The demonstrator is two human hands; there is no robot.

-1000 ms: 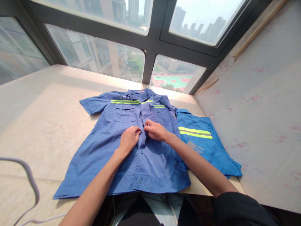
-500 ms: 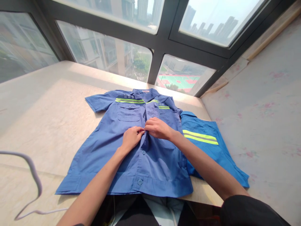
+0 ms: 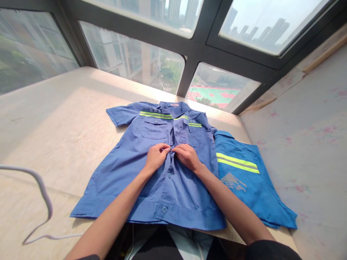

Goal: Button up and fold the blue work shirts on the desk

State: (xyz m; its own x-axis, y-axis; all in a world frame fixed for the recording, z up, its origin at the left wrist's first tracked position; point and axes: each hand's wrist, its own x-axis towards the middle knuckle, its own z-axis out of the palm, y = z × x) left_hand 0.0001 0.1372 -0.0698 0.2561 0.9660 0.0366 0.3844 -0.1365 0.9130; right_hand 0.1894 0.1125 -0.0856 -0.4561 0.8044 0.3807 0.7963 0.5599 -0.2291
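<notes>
A blue short-sleeved work shirt (image 3: 130,162) with yellow-green reflective stripes lies front up, its collar toward the window. My left hand (image 3: 157,156) pinches the front placket near mid-chest. Opposite it, my right hand (image 3: 187,156) pinches the other side of the placket, fingertips almost touching the left ones. The button between them is hidden by the fingers. Lower down, a button (image 3: 169,175) and the hem button (image 3: 164,209) sit fastened along the front. Above my hands the placket gapes a little.
A brighter blue folded garment (image 3: 238,173) with a reflective stripe and grey logo lies at the right, against the floral-papered wall (image 3: 303,151). A pale cable (image 3: 45,195) curls over the light tabletop (image 3: 59,137) at left. The dark window frame (image 3: 187,68) borders the back.
My right hand has turned and lowered slightly, its fingertips now meeting the left ones at the placket. The whole view has shifted a little, and the logo on the other garment has come into sight.
</notes>
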